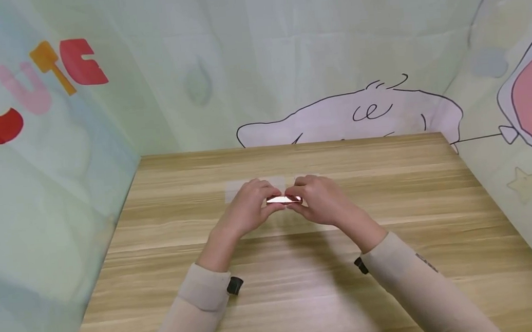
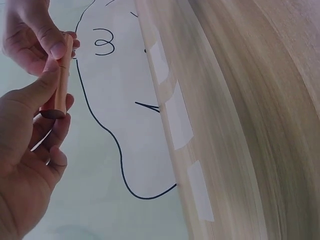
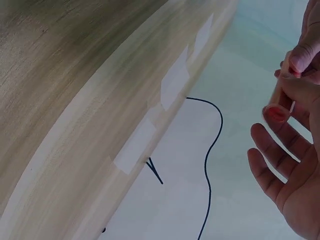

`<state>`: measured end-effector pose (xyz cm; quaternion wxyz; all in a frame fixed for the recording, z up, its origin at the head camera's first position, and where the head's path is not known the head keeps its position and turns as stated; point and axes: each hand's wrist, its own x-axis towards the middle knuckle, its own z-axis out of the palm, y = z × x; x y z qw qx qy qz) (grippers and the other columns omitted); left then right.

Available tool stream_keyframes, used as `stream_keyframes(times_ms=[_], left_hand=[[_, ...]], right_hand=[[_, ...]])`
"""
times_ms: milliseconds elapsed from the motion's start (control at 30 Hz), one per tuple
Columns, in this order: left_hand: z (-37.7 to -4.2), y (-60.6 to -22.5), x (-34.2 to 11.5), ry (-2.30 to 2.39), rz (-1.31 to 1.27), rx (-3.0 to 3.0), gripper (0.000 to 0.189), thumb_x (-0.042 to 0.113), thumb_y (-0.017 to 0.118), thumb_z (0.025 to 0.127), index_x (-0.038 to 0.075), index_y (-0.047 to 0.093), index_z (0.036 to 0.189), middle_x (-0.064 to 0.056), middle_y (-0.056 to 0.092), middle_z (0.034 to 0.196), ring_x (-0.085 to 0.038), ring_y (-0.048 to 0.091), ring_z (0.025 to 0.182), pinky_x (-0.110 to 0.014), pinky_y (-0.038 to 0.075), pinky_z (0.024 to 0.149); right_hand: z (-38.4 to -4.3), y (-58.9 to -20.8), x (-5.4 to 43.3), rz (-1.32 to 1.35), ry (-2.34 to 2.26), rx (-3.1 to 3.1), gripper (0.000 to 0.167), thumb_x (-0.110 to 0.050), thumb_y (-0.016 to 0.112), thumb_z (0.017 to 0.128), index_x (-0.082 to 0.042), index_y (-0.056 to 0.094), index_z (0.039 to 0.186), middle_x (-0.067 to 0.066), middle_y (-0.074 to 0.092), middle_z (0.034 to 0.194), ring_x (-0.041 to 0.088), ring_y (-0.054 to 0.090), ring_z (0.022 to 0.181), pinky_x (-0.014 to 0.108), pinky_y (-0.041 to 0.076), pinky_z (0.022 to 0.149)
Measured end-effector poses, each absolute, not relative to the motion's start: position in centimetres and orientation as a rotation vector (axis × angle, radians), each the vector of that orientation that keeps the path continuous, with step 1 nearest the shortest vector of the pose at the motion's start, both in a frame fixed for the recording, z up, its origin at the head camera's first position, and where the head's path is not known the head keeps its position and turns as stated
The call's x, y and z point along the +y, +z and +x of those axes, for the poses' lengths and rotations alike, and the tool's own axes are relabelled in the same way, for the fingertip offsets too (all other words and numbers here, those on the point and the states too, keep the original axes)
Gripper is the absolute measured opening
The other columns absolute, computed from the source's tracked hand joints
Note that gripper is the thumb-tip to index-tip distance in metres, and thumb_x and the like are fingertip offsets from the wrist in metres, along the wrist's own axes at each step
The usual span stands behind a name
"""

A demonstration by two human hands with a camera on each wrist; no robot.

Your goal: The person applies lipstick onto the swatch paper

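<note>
A slim, shiny rose-gold lipstick tube point(image 1: 284, 199) is held level between both hands over the wooden table. My left hand point(image 1: 247, 208) pinches its left end with thumb and fingers. My right hand point(image 1: 320, 199) pinches the right end the same way, and the fingertips of the two hands nearly meet. In the left wrist view a thin seam crosses the tube point(image 2: 62, 92) near its middle, and its near end is dark. From the right wrist, the tube's end point(image 3: 276, 113) looks reddish. Fingers cover much of its sides.
Whitish tape strips point(image 1: 233, 190) lie on the wooden table point(image 1: 301, 276) near its far side. A pale printed cloth point(image 1: 172, 90) with cartoon drawings hangs behind and along both sides of the table. Dark straps point(image 1: 234, 285) show at the sleeve cuffs.
</note>
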<state>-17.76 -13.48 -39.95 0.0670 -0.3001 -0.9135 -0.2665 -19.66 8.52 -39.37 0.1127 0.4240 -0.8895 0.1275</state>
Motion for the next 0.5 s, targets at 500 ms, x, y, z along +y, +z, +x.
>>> stream_keyframes(times_ms=[500], left_hand=[[-17.6, -40.9, -15.8, -0.957, -0.706, -2.703, 0.026, 0.020, 0.083, 0.084, 0.005, 0.077, 0.105, 0.001, 0.064, 0.090, -0.015, 0.058, 0.081, -0.031, 0.052, 0.074]], right_hand=[[-20.1, -39.7, 10.8, 1.106, 0.469, -2.642, 0.012, -0.026, 0.078, 0.091, -0.016, 0.073, 0.094, -0.004, 0.064, 0.084, 0.014, 0.064, 0.072, 0.030, 0.049, 0.056]])
